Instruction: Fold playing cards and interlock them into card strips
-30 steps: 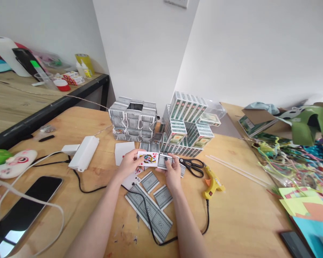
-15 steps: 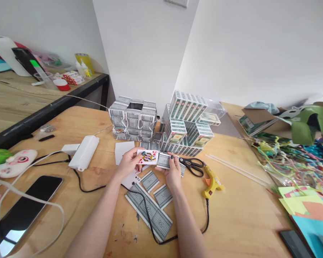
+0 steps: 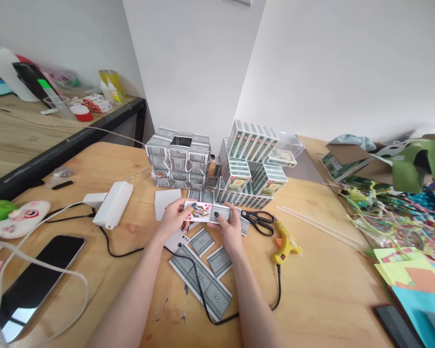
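My left hand grips a face-up playing card, a red queen by its look. My right hand pinches a card with a grey patterned back, its thumb lying across it. The two cards meet edge to edge, the queen's right end against the patterned one. Below the hands lie a long strip of joined cards and two small patterned pieces. A two of spades is partly covered by my left hand. Behind stands a structure built of folded cards.
Stacked card boxes rise at the back. Black scissors and a yellow glue gun lie to the right, the gun's black cord looping over the cards. A white power strip and a phone are left; coloured scraps pile up right.
My right thumb has shifted left and down onto the patterned card, and that card now sits closer against the queen. My left hand has hardly moved.
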`<state>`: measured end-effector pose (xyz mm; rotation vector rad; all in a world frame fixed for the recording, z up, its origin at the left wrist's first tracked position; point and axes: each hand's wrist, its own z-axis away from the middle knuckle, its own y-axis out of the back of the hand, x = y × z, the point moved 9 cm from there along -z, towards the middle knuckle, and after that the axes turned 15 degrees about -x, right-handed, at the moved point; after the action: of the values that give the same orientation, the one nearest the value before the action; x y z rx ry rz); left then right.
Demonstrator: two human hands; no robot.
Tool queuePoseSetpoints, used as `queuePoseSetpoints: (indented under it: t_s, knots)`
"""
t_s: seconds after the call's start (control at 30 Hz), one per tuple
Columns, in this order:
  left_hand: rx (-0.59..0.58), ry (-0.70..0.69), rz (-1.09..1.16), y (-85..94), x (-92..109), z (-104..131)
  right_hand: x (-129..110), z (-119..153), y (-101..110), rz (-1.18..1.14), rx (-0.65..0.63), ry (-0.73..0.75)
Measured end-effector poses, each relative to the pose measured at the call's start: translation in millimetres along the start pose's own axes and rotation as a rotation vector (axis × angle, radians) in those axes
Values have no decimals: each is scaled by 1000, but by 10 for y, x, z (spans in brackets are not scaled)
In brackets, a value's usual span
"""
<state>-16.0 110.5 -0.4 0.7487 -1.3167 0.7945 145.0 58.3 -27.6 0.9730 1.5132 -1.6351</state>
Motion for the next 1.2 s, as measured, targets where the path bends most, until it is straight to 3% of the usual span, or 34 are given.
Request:
queuePoseSetpoints:
  t_s: [0.87, 1.07, 1.2]
  knots:
    - [-41, -9, 7, -46, -32, -24, -12, 16, -8, 94, -29, 24]
    - [-28, 25, 46, -3, -25, 30, -199, 82, -173, 441, -106, 138]
    - [-11, 42, 70, 33, -58, 56, -126, 85, -270, 520, -224, 82]
